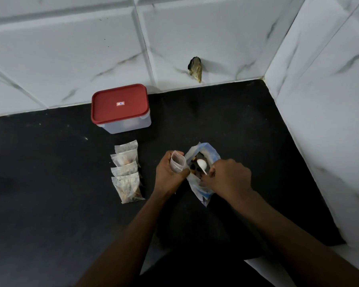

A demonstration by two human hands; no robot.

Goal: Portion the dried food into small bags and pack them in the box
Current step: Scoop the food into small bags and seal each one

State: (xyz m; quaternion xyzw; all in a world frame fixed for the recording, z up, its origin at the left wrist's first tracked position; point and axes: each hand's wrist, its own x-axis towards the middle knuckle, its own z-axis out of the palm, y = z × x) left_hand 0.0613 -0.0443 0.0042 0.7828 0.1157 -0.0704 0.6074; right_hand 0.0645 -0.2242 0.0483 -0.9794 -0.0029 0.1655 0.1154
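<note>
My left hand (170,175) holds a small clear bag (178,162) upright with its mouth held open. Just right of it stands the large blue-and-clear bag of dried food (203,160), open at the top with dark pieces inside. My right hand (228,177) grips a white plastic spoon (202,165) whose bowl sits over the large bag's opening. Several filled small bags (126,172) lie in an overlapping row to the left. The clear box with a red lid (120,108) stands shut at the back by the wall.
The work surface is a black counter (50,183). White marble-look tiled walls (319,100) close it in at the back and right, forming a corner. A broken hole (195,69) shows in the back wall tile. The counter's front edge (257,259) drops off at lower right.
</note>
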